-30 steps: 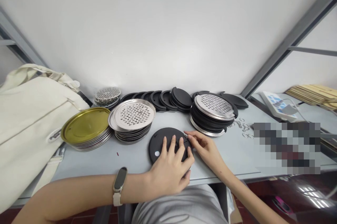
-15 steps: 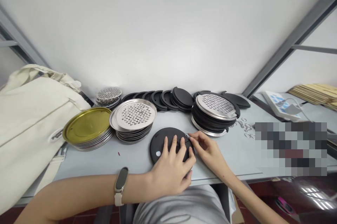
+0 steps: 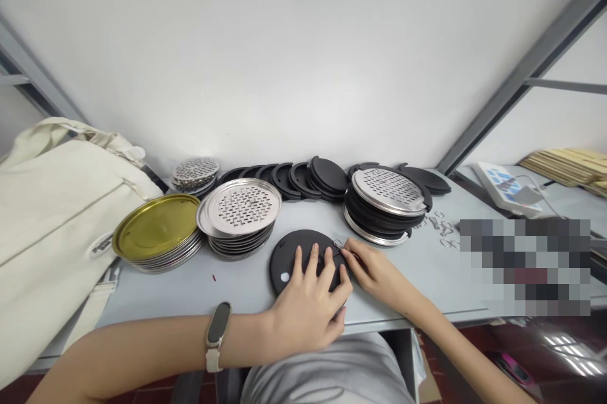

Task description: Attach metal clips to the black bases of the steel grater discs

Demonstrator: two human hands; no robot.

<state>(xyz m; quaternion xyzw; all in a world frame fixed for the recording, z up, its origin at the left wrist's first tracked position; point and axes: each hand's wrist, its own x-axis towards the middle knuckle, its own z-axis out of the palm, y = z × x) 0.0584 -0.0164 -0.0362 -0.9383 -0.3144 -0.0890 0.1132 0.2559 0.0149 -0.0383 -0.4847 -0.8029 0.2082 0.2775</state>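
A round black disc (image 3: pixel 289 251) lies near the table's front edge, a small white spot on its left part. My left hand (image 3: pixel 310 303) rests on it with the fingers spread, covering much of its surface. At the disc's upper right edge, my right hand (image 3: pixel 374 268) pinches a small metal clip (image 3: pixel 338 244), partly hidden by the fingertips. Behind the disc stand a stack of silvery perforated plates (image 3: pixel 244 205) and, to the right, a stack of black discs topped by a perforated plate (image 3: pixel 389 190).
A stack with a gold lid (image 3: pixel 159 227) stands at left beside a cream bag (image 3: pixel 61 202). Black discs (image 3: pixel 289 179) line the wall. Loose metal clips (image 3: pixel 441 227) lie at right, near a white box (image 3: pixel 507 189) and wooden boards (image 3: pixel 569 167).
My right hand has shifted slightly and turned, its fingers lying flatter beside the disc's edge. My left hand and the disc have hardly moved.
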